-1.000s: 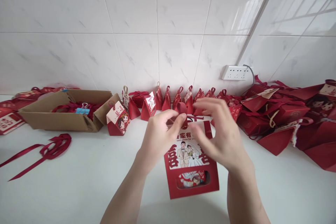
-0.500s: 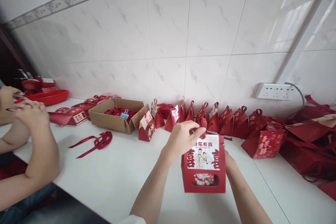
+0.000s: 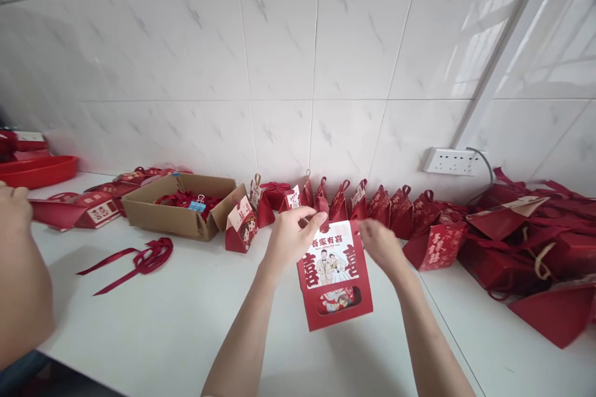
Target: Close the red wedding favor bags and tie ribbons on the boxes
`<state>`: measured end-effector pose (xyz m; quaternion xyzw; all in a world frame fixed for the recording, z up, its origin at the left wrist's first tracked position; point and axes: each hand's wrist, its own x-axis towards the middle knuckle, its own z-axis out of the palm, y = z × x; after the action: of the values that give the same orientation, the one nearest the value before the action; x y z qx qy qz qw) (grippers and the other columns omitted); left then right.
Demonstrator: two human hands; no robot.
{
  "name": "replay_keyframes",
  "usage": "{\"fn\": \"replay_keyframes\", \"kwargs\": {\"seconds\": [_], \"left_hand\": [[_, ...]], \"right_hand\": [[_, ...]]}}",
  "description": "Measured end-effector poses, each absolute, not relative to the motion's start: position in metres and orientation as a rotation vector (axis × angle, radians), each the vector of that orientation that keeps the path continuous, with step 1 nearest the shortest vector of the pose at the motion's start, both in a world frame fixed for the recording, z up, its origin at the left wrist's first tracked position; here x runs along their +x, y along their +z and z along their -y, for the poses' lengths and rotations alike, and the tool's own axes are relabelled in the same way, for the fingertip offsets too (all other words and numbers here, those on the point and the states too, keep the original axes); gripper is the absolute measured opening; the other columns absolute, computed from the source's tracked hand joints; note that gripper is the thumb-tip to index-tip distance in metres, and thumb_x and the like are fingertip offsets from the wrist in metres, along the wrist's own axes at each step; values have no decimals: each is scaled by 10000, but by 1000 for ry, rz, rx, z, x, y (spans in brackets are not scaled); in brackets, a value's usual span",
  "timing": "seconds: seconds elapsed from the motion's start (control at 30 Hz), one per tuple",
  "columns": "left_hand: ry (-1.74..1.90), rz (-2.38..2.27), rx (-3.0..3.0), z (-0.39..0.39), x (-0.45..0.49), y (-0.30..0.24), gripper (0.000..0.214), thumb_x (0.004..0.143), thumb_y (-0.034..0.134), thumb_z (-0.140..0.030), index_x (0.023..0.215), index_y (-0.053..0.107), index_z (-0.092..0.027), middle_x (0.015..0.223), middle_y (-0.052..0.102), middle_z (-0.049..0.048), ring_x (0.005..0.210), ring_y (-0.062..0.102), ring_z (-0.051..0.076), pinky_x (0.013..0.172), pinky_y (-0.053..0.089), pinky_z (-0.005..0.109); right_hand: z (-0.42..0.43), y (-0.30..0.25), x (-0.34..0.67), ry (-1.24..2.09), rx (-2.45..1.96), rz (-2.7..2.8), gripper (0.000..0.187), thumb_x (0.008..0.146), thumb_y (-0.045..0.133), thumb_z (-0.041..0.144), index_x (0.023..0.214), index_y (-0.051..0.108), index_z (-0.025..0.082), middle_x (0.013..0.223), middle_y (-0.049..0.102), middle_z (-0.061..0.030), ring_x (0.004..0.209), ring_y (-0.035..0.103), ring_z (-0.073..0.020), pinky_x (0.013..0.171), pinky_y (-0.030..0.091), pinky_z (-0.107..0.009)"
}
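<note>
In the lower centre of the frame, a red box (image 3: 335, 273) is tilting a little above the white table (image 3: 200, 329), its front showing a printed couple and, through a cut-out window, a red and white packet (image 3: 339, 300). The left hand (image 3: 293, 237) is pinching the loop (image 3: 321, 203) at the box's top between thumb and fingers. The right hand (image 3: 380, 243) is curling at the box's upper right edge; whether it is grasping anything there I cannot tell. At the left edge, a co-worker's bare arm (image 3: 28, 291) is reaching into the frame, the hand mostly cut off. At the right edge, a pile (image 3: 521, 254) of red boxes and ribbons is spreading over the table. Left of centre, a dark red ribbon (image 3: 151, 257) is lying loosely coiled, its two tails pointing left. Beyond it, a carton (image 3: 167, 220) is holding more red ribbon and a blue clip (image 3: 197, 205), with a small box (image 3: 242, 226) standing just beside it. Past the hands, a row of boxes (image 3: 379, 206) is lining the wall. Flat boxes (image 3: 95, 208) are lying left of the carton, near a red basin (image 3: 40, 170). At the right, a socket strip (image 3: 449, 162) is resting against the tiled wall (image 3: 279, 62).
</note>
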<state>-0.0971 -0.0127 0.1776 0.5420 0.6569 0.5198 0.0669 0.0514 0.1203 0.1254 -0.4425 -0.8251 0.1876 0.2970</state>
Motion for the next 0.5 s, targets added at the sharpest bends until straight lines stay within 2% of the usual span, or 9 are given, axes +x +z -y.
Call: {"fn": "replay_keyframes", "kwargs": {"seconds": [0.07,0.13,0.2,0.3,0.4,0.5], "left_hand": [[1538,-1947,1655,12,-94,178,329,854,535,-440,666,605,-180,531,483,-46,461,405,83,460,323,216],[1506,-1898,1669,11,-91,177,312,850,543,-444,712,633,-179,561,529,-41,463,427,82,452,329,212],[1495,-1845,1686,10,-87,177,308,850,546,-448,729,641,-181,576,553,-40,469,444,82,445,329,210],[1548,-1812,1726,12,-81,177,292,854,555,-408,682,612,-180,570,546,-43,498,459,82,460,336,204],[1619,-1807,1792,16,-75,178,292,861,559,-357,632,572,-177,553,514,-46,500,441,76,464,334,201],[1662,-1793,1896,20,-70,179,345,866,563,-354,572,537,-175,519,462,-43,492,410,79,462,333,207]], "right_hand": [[-108,144,62,594,-967,2059,357,963,340,393,983,610,160,990,691,-116,933,653,-219,776,489,-313],[-89,161,70,721,-625,2068,300,929,437,406,1054,587,180,1080,668,-92,993,631,-201,843,484,-312],[-71,172,74,739,-450,2159,256,878,537,333,1088,570,190,1099,661,-68,966,631,-185,835,486,-302],[-55,178,74,740,-445,2187,181,856,543,218,1033,574,189,1009,680,-39,858,640,-158,760,484,-272],[-50,181,75,836,-506,2141,126,846,545,212,956,602,189,877,675,-5,731,610,-128,656,460,-234],[-45,184,80,918,-638,2115,91,830,557,254,800,606,183,597,542,52,488,424,-81,479,349,-206]]}}
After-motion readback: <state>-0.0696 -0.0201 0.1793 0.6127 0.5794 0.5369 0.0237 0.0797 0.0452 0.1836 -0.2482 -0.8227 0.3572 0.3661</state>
